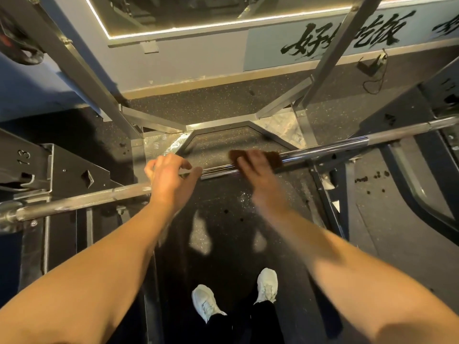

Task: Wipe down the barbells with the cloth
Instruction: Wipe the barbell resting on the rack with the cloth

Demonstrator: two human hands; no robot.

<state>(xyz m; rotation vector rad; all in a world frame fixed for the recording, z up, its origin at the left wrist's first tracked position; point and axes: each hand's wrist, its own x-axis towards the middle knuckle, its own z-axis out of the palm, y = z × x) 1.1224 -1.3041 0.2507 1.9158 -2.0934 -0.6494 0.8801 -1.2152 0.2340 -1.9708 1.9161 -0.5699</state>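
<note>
Over speckled gym flooring [223, 234], right hand [253, 170] grips cloth [274, 158] on barbell [347, 146].

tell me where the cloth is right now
Head view, right of centre: the brown cloth lies on the barbell under the right hand, beside the left hand.

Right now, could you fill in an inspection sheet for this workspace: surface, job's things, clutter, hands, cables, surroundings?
Surface: black speckled rubber floor.
Job's things: barbell across the rack; brown cloth over its shaft.
Clutter: nothing seen.
Hands: left hand grips the barbell; right hand holds the cloth, blurred.
Cables: black cord by the wall.
Surroundings: steel rack frame, mirror with light strip, brush lettering.
</note>
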